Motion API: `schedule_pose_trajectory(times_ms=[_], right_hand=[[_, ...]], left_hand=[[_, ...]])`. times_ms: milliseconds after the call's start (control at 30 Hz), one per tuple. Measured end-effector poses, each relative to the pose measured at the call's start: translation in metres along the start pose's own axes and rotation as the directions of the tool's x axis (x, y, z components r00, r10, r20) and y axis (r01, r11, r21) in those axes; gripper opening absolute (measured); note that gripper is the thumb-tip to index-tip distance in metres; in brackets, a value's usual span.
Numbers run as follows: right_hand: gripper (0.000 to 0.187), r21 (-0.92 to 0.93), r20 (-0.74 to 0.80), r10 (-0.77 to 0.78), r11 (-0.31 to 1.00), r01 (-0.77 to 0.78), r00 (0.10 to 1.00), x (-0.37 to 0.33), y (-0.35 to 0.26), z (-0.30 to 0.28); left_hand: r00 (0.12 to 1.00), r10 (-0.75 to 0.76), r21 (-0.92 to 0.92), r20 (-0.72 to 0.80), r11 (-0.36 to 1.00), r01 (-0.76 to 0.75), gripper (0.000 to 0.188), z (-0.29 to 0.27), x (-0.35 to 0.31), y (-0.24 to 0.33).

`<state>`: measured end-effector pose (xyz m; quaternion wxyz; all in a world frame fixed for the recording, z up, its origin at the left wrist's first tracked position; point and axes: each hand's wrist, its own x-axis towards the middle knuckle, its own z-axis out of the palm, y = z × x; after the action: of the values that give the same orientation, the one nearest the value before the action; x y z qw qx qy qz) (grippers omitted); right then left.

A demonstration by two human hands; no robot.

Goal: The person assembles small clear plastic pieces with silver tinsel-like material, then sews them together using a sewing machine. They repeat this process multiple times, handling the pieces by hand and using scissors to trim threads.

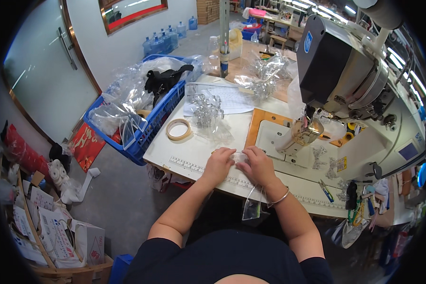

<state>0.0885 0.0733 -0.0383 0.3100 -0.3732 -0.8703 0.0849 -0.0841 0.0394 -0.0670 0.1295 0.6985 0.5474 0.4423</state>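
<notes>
Near the front edge of the white sewing table (194,154), both hands pinch a clear plastic piece (240,157). My left hand (218,165) grips its left end, fingertips curled together. On its right end, my right hand (259,166) is closed, thumb toward the left hand. Below the right hand, a clear plastic panel with thin edging (252,209) hangs over the table edge; whether it joins the held piece I cannot tell. A bracelet circles my right wrist. Just beyond the hands is the sewing machine's foot area (296,137).
A roll of tape (178,129) and a clump of clear plastic pieces (207,110) lie left of the machine. The machine head (338,66) overhangs the right side. Thread snips (325,190) lie at front right. A blue basket (163,118) full of plastic stands at left.
</notes>
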Motion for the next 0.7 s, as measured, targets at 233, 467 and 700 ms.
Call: schedule_pose_trajectory(times_ms=[233,467,700], right_hand=[[0.038,0.195,-0.119,0.059,0.980,-0.035,0.991,-0.004,0.020,0.013],[0.033,0.574,0.144,0.357,0.730,-0.371,0.923,-0.002,0.005,0.003],[0.026,0.783,0.366,0.369,0.374,-0.497,0.854,-0.002,0.017,0.004]], left_hand=[[0.904,-0.297,-0.638,0.307,0.641,0.427,0.026,-0.001,0.016,-0.007],[0.906,-0.268,-0.681,0.328,0.597,0.424,0.027,0.004,0.021,-0.001],[0.870,-0.331,-0.720,0.367,0.490,0.490,0.029,0.006,0.021,0.000]])
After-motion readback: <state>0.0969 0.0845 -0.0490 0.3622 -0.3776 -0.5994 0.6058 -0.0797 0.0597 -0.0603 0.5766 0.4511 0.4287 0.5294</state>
